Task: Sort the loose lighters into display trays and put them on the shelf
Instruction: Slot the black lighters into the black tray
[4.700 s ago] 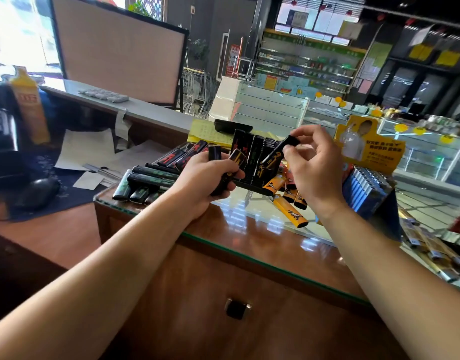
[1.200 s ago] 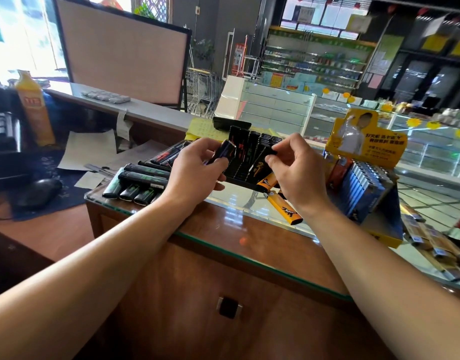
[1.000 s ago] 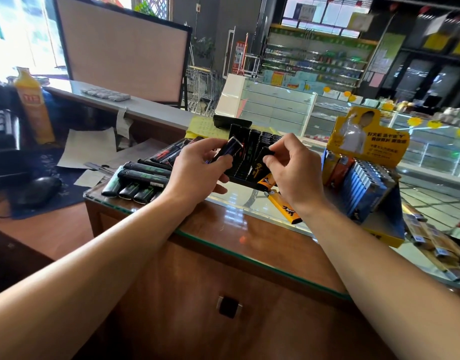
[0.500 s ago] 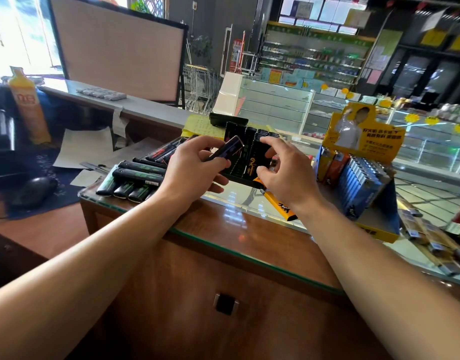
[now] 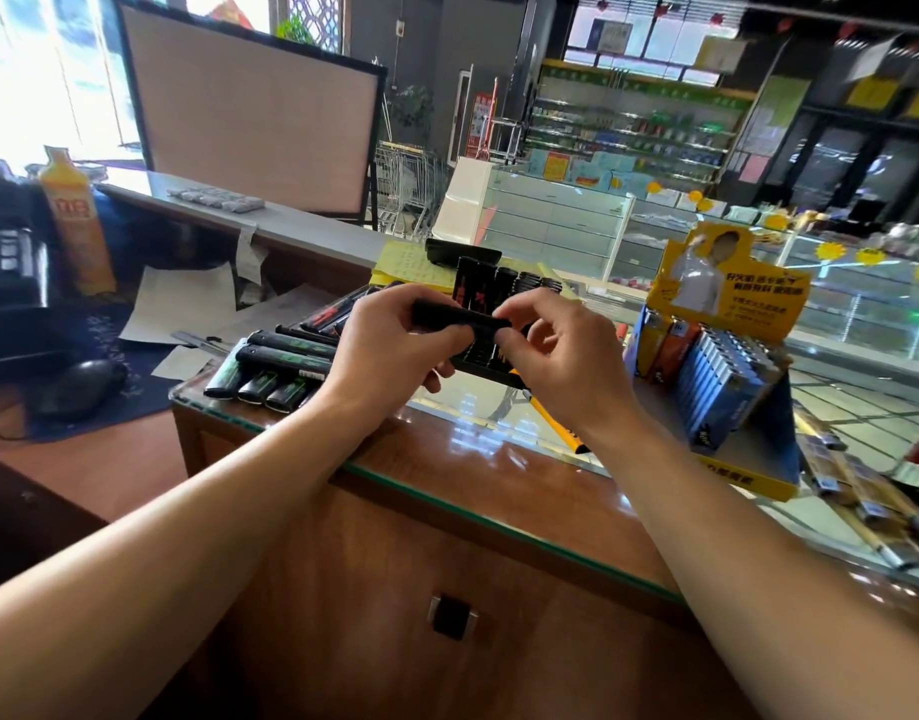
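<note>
While perhaps three green lighters (image 5: 262, 383), one black lighter (image 5: 460, 318).

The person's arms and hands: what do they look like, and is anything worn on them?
Both forearms are bare up to the picture's edge: no sleeves show. The left hand and the right hand wear no gloves, and no watch, bracelet or ring is visible. The fingernails look short and plain.
</note>
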The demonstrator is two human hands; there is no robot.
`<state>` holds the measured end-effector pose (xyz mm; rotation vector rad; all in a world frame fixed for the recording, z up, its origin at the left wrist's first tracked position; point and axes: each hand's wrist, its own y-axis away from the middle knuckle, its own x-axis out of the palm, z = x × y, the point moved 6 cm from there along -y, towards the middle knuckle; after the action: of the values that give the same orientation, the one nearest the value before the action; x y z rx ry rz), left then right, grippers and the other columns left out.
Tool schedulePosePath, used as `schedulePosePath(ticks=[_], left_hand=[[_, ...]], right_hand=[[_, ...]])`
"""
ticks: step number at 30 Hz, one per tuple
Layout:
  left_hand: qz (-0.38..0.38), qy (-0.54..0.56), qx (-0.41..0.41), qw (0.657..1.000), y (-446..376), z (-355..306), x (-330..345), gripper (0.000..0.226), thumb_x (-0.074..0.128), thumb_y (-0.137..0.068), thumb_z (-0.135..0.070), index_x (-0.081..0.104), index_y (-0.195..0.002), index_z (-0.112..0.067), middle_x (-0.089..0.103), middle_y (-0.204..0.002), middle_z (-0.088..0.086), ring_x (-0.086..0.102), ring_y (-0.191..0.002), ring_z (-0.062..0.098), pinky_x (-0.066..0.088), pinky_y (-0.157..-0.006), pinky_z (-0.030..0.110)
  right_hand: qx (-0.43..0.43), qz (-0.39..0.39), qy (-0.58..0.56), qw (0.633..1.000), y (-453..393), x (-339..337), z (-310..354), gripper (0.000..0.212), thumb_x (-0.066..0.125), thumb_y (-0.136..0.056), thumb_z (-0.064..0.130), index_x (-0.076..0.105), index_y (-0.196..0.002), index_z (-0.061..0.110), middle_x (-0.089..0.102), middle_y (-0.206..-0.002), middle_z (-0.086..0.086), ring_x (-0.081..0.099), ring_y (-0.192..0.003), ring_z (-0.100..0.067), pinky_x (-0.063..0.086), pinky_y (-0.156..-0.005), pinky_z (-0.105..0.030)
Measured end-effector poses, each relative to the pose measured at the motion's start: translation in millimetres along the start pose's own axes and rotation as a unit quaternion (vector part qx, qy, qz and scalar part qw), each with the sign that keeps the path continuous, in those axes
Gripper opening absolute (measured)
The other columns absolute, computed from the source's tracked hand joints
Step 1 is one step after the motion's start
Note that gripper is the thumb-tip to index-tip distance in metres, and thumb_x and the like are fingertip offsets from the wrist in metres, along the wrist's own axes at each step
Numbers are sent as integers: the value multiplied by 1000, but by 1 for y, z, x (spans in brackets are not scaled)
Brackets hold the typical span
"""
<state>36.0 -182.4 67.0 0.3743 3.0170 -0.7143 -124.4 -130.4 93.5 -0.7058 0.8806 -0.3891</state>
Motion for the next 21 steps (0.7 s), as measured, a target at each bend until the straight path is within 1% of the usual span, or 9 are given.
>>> schedulePosePath(ticks=[3, 5, 7, 11, 13, 15, 18, 20, 21], left_hand=[[-7, 10, 14, 1000, -1, -1, 0, 8, 75, -83, -4, 73, -89, -8, 71, -78, 16, 63, -59, 19, 54, -50, 32], [-7, 21, 18, 1000, 0, -2, 2, 8, 72, -86, -5, 72, -87, -12, 73, -80, 10, 68, -65, 19, 59, -59, 33], [5, 42, 11, 999, 1, -2, 5, 11, 66, -91, -4, 69, -90, -14, 75, -84, 10, 73, -75, 23, 61, -67, 32], [41, 45, 2, 998, 2, -2, 12, 10, 58, -97, -5, 63, -102, -11, 73, -85, 17, 74, -76, 27, 59, -62, 27], [66, 37, -4, 997, 3, -2, 15, 9, 57, -98, -7, 61, -106, -9, 70, -86, 22, 74, -72, 32, 60, -59, 33], [91, 34, -17, 995, 4, -1, 19, 12, 57, -98, -8, 61, -110, -10, 68, -90, 25, 73, -69, 35, 61, -58, 38], [118, 12, -26, 993, 4, 2, 23, 18, 61, -96, -9, 62, -114, -11, 65, -94, 27, 73, -68, 34, 61, -59, 36], [133, -1, -27, 991, 4, 4, 25, 22, 63, -95, -9, 63, -117, -9, 65, -92, 25, 74, -69, 33, 61, -62, 35], [139, -4, -27, 990, 4, 5, 26, 22, 63, -94, -9, 63, -117, -8, 65, -88, 22, 74, -70, 33, 62, -65, 36]], right_hand=[[25, 50, -7, 998, 3, 5, 1, 11, 72, -85, 21, 64, -87, 28, 57, -62, 23, 52, -57, -7, 39, -52, -16], [28, 71, -5, 997, 4, 7, 3, 11, 74, -84, 24, 64, -85, 29, 58, -65, 21, 53, -60, -9, 41, -55, -18], [25, 77, -6, 997, 4, 8, 5, 9, 73, -84, 26, 65, -84, 30, 59, -65, 22, 54, -59, -8, 42, -56, -19], [31, 54, -28, 998, 3, 3, 1, 6, 71, -85, 25, 68, -81, 29, 60, -66, 26, 50, -56, -8, 41, -54, -16], [36, 29, -50, 998, 2, 0, -1, 6, 71, -86, 25, 68, -87, 30, 60, -68, 21, 49, -56, -5, 43, -55, -18], [34, 4, -73, 997, 1, -3, -1, 13, 69, -87, 25, 66, -98, 31, 60, -72, 21, 49, -58, -4, 44, -57, -21], [25, -1, -86, 996, 0, -3, 0, 23, 67, -89, 25, 64, -110, 32, 60, -75, 22, 50, -59, -4, 46, -56, -22], [19, 2, -89, 996, 0, -4, 3, 22, 68, -89, 23, 66, -109, 31, 59, -75, 19, 50, -59, -4, 46, -56, -22], [18, 0, -87, 996, 0, -4, 4, 19, 68, -89, 21, 68, -106, 30, 59, -74, 17, 51, -59, -4, 46, -56, -22]])
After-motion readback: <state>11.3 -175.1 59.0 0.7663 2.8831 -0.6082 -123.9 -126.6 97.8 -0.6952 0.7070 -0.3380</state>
